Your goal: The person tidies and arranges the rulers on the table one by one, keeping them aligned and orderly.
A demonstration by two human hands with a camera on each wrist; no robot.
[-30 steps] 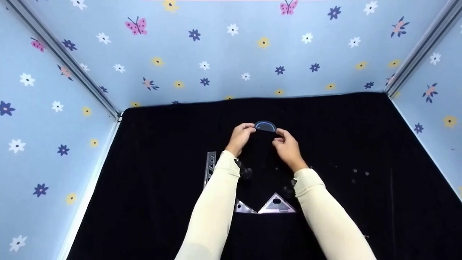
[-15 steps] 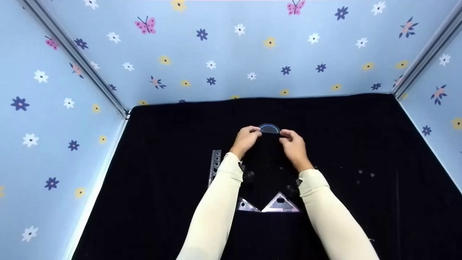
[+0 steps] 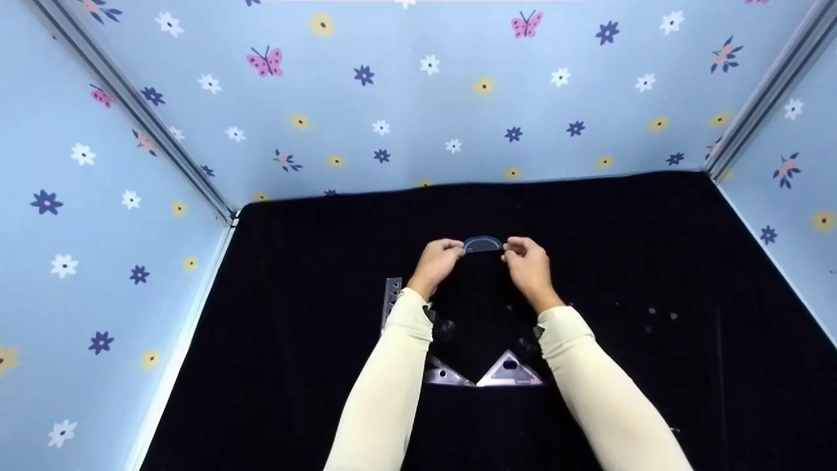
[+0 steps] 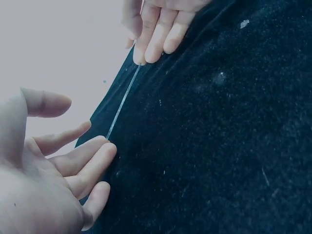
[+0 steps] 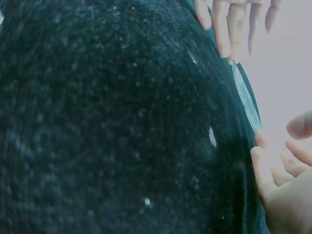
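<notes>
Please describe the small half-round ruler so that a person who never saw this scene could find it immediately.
Look at the black cloth that covers the table inside the flowered blue walls. Near its middle, the left hand and right hand hold a small protractor between their fingertips, one at each end. It alone is half-round and bluish; the clear set squares nearer the person are triangular.

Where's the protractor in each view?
Head: protractor at centre, held up between the left hand and right hand.
Left wrist: seen edge-on, a thin line between the fingertips.
Right wrist: edge-on sliver at upper right.
Shared landmark: black cloth beneath it.
</notes>
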